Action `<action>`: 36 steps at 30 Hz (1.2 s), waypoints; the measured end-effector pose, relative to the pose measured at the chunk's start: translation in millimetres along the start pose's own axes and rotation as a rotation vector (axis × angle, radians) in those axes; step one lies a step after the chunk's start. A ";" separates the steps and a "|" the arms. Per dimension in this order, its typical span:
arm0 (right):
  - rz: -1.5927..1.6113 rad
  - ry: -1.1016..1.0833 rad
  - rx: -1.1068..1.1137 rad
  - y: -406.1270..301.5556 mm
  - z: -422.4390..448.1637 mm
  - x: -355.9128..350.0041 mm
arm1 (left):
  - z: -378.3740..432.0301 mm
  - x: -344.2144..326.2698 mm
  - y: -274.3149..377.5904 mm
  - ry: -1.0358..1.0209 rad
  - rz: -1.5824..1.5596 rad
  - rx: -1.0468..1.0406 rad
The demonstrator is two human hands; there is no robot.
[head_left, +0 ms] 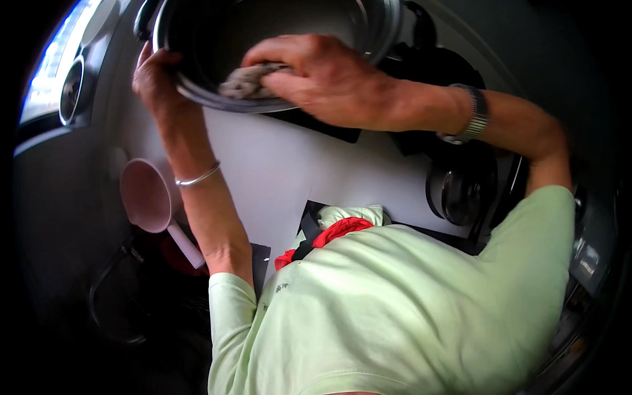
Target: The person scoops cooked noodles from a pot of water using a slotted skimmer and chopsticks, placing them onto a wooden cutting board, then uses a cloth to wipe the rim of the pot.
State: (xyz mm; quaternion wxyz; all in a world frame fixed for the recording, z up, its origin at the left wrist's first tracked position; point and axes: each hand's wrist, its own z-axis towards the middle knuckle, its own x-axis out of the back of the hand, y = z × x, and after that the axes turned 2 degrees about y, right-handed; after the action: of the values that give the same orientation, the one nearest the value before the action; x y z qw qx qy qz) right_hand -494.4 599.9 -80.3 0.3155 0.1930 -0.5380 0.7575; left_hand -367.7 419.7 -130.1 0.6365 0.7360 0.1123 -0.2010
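At the top of the head view is a large round metal pot [316, 19] with dark side handles, tilted so that its inside shows. My left hand [160, 81] grips its rim at the left, with the thumb over the edge. A crumpled greyish cloth [249, 81] is bunched in the fingers of my right hand [331, 79], pressed on the inner wall near the rim closest to me. The right hand is slightly blurred. Part of the pot lies beyond the picture's upper edge.
A pink long-handled dipper [148, 197] is at the left, by my left forearm. Dark cookware with a glass lid [459, 195] stands at the right on the white surface [276, 168]. A small round metal-rimmed object [73, 91] sits by the bright window at the upper left.
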 end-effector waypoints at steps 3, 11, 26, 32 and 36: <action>0.264 0.279 0.019 -14.1 -7.0 -8.0 | 20.9 8.6 3.7 -0.194 0.068 0.055; 0.388 0.129 0.025 -42.7 -123.0 -9.4 | 33.6 8.9 -2.2 -0.315 0.125 -0.008; 1.182 -0.042 -1.051 -14.3 -171.8 -105.6 | -173.1 118.6 -37.0 0.163 0.320 -0.059; 1.367 -0.204 -1.069 50.4 -200.7 -146.4 | -271.8 155.3 -109.0 0.294 0.597 0.040; 1.379 -0.341 -1.057 100.9 -216.1 -160.2 | -324.0 164.9 -159.3 0.202 0.854 0.212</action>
State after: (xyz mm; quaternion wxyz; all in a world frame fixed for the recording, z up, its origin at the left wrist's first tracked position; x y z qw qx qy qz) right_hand -437.0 736.7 -326.4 -0.2478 -0.2350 -0.8541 0.3922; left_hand -237.8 749.2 -309.4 0.5693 0.7936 -0.1611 0.1421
